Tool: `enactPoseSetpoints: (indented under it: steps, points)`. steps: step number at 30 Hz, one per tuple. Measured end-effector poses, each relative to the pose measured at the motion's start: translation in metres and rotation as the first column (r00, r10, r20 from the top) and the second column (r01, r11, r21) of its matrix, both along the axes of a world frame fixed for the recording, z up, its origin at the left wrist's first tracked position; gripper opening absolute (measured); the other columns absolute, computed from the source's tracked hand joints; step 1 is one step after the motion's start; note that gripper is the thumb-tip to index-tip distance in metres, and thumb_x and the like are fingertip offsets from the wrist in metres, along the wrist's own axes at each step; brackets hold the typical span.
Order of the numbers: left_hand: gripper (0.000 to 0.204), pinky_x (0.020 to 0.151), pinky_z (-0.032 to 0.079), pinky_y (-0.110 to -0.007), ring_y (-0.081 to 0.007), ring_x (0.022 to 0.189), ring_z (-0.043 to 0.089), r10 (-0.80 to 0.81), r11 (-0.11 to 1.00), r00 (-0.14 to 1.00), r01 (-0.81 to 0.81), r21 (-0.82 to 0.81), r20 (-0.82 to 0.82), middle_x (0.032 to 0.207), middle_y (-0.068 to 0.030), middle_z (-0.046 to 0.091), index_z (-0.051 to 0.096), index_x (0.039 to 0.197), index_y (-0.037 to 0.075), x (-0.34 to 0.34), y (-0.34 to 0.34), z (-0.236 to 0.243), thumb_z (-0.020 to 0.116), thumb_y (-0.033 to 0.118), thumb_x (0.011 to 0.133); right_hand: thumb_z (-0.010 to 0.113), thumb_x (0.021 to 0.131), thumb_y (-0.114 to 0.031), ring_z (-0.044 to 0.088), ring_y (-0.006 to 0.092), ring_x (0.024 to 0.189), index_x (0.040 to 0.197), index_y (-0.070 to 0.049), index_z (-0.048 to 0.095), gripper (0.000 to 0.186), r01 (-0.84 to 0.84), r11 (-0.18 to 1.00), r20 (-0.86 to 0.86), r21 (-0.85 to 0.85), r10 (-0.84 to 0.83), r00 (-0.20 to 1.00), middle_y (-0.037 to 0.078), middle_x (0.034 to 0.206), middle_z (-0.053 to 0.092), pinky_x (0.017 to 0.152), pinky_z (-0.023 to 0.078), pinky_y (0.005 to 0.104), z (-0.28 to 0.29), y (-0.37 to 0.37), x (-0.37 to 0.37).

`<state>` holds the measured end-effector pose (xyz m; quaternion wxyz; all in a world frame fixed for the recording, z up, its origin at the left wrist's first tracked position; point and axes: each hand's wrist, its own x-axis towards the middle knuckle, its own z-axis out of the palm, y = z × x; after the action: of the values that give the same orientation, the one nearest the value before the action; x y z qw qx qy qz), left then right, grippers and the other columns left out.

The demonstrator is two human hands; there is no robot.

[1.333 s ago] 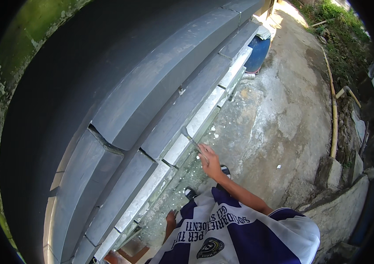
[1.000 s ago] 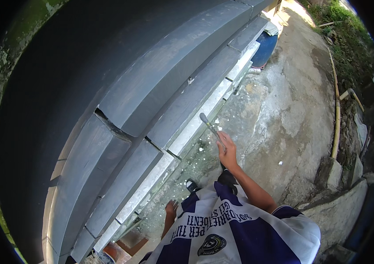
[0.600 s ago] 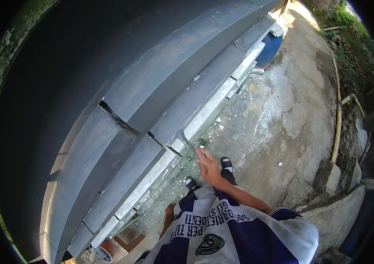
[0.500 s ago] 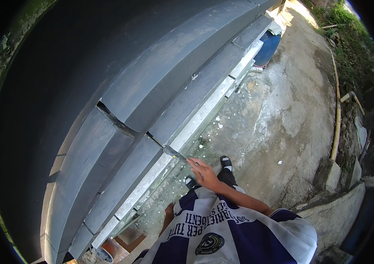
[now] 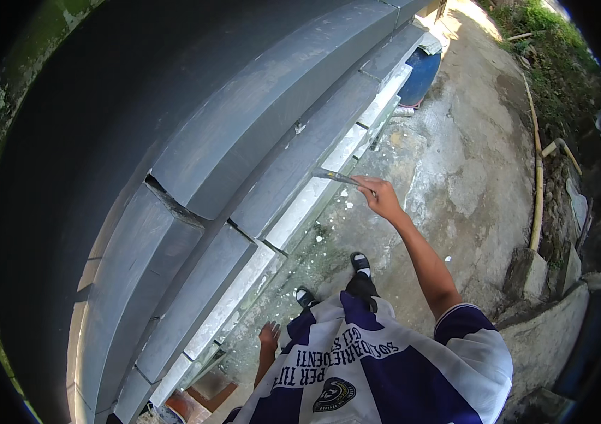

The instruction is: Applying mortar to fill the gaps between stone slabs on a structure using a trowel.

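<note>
A paintbrush (image 5: 337,176) is gripped by its handle in my right hand (image 5: 384,201), whose fingers are closed round it. Its tip meets the lower edge of the dark grey ledge (image 5: 299,168), just above a white strip (image 5: 309,206). My arm stretches out ahead to the right. Down by my side, my left hand (image 5: 269,336) hangs free with its fingers stretched out and nothing in them. It is nearest the white strip at the lower left, without touching it.
A larger grey curved ledge (image 5: 244,127) rises above, with a dark gap (image 5: 163,192) at a joint. Farther off stands a blue barrel (image 5: 420,76). White specks dot the concrete floor (image 5: 456,184). Pipes (image 5: 538,169) run along the right; an orange bucket (image 5: 186,406) sits lower left.
My right hand and the brush have moved forward along the ledge, away from the joint, with the arm stretching out. My left hand has come further into view.
</note>
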<state>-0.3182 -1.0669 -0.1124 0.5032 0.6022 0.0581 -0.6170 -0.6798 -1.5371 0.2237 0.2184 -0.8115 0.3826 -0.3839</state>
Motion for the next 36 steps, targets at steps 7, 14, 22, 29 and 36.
enactPoseSetpoints:
  steps: [7, 14, 22, 29, 36]
  points:
    - [0.060, 0.106, 0.033, -0.038, -0.0302, 0.126, 0.043, -0.684, 0.266, -0.408, 0.631, 0.729, 0.604, 0.137, -0.0164, 0.044, 0.041, 0.136, 0.015, -0.024, 0.039, -0.041, 0.050, 0.028, 0.078, 0.056, 0.085, -0.003, 0.065, 0.0343, 0.086, 0.111, 0.000, 0.062, 0.027, 0.439, 0.898, 0.234, -0.011, -0.425, 0.875, 0.022, 0.102, 0.064, 0.074, 0.051, 0.0362, -0.003, -0.052, -0.018]
    - [0.060, 0.103, 0.037, -0.040, -0.0312, 0.123, 0.046, -0.641, 0.408, -0.307, 0.641, 0.650, 0.704, 0.135, -0.0146, 0.046, 0.044, 0.135, 0.022, -0.051, 0.022, -0.018, 0.055, 0.022, 0.076, 0.054, 0.087, -0.003, 0.061, 0.0383, 0.098, 0.118, 0.003, 0.055, 0.032, 0.264, 0.958, 0.301, 0.114, -0.287, 0.909, 0.026, 0.111, 0.059, 0.084, 0.048, 0.0379, -0.017, 0.053, 0.062]
    - [0.064, 0.110, 0.030, -0.034, -0.0273, 0.133, 0.032, -0.950, 0.197, -0.005, 0.766, 0.612, 0.312, 0.145, -0.0140, 0.031, 0.034, 0.137, 0.002, -0.108, -0.115, 0.120, 0.049, 0.024, 0.080, 0.058, 0.084, -0.002, 0.062, 0.0344, 0.098, 0.118, -0.001, 0.058, 0.034, -0.010, 0.999, 0.297, 0.032, 0.000, 0.955, 0.020, 0.106, 0.063, 0.082, 0.049, 0.0365, -0.044, 0.042, 0.005]
    - [0.047, 0.103, 0.039, -0.047, -0.0348, 0.120, 0.048, 0.237, 0.968, 0.970, -0.231, -0.101, 0.048, 0.133, -0.0185, 0.046, 0.035, 0.134, 0.000, -0.110, -0.029, -0.019, 0.026, 0.019, 0.093, 0.056, 0.088, -0.010, 0.061, 0.0367, 0.083, 0.111, -0.002, 0.059, 0.025, -0.035, 0.999, -0.079, 0.031, 0.037, 0.996, 0.020, 0.090, 0.062, 0.069, 0.048, 0.0403, -0.039, -0.072, -0.041]
    - [0.051, 0.099, 0.035, -0.051, -0.0347, 0.121, 0.043, 0.133, 0.973, 0.955, -0.176, 0.146, 0.266, 0.131, -0.0175, 0.047, 0.036, 0.135, 0.000, -0.192, -0.014, 0.037, 0.040, 0.024, 0.089, 0.048, 0.088, -0.002, 0.057, 0.0421, 0.091, 0.128, -0.001, 0.042, 0.041, 0.299, 0.944, 0.068, 0.140, -0.311, 0.948, 0.026, 0.104, 0.057, 0.075, 0.046, 0.0438, -0.067, -0.098, -0.047]
